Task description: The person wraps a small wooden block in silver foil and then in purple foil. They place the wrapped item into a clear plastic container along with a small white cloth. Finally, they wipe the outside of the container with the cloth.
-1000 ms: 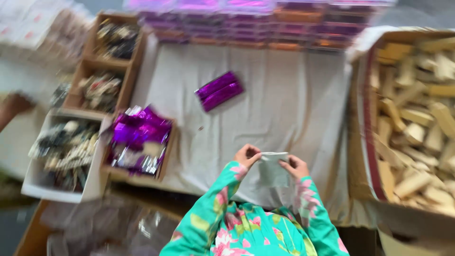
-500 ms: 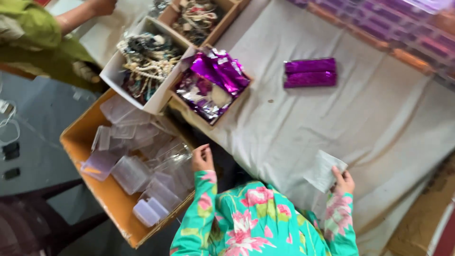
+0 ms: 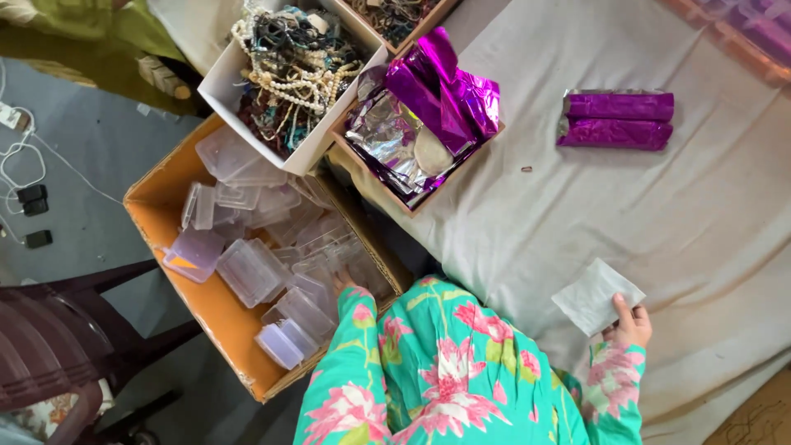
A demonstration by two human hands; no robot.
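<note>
Right hand [image 3: 631,323] pinches white pouch [image 3: 596,296] at its near corner, on the cloth, near right. Left hand [image 3: 344,283] reaches into the box of clear cases [image 3: 247,272] (fingers mostly hidden, grip unclear). Risk: the one-corner pinch lets the pouch slip.

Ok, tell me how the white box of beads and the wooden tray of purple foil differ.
The white box is pale card; the wooden tray beside it is bare brown wood. The box holds a tangle of bead strings in white, dark and teal; the tray holds loose, crumpled foil sheets, purple and silver. The box lies farther from the cloth's middle than the tray. Both are open-topped, full, and sit at the cloth-covered table's edge.
</note>
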